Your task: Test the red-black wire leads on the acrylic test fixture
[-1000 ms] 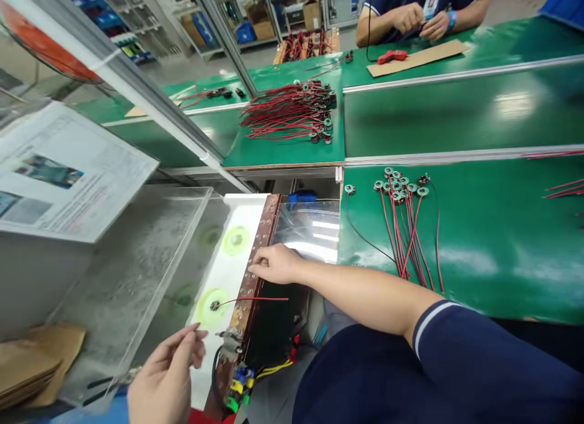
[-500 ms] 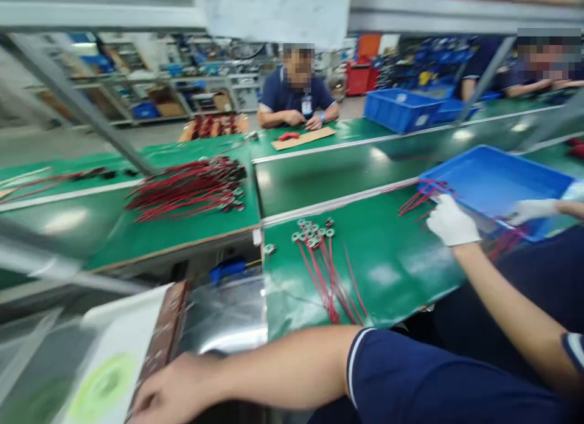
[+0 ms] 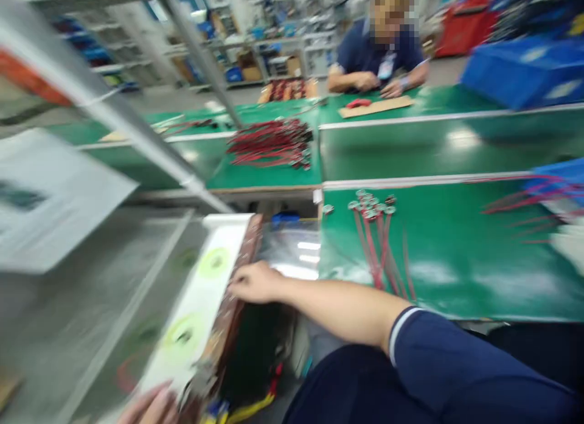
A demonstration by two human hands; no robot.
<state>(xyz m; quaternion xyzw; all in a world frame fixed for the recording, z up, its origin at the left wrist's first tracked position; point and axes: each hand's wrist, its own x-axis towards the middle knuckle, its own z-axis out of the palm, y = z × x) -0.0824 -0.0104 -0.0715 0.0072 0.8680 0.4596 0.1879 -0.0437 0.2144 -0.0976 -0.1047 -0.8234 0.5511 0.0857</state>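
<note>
My right hand reaches left to the brown edge strip of a white panel. Its fingers are curled together at the strip; whatever they pinch is too small and blurred to make out. At the bottom edge, my left hand shows only in part, fingers stretched over the panel's near end. Beside those fingertips is a blurred metallic piece. Yellow-green round marks lie on the panel. Red wires with ring-shaped ends rest on the green table to the right.
A slanting metal post and a hanging white sheet stand at the left. Beyond is a pile of red wires. A person sits across the table. A white-gloved hand of another person shows at the right edge.
The view has swung left and down, so table and wires appear further right. My left hand has come into view at the bottom. My right hand stays at the brown strip.
</note>
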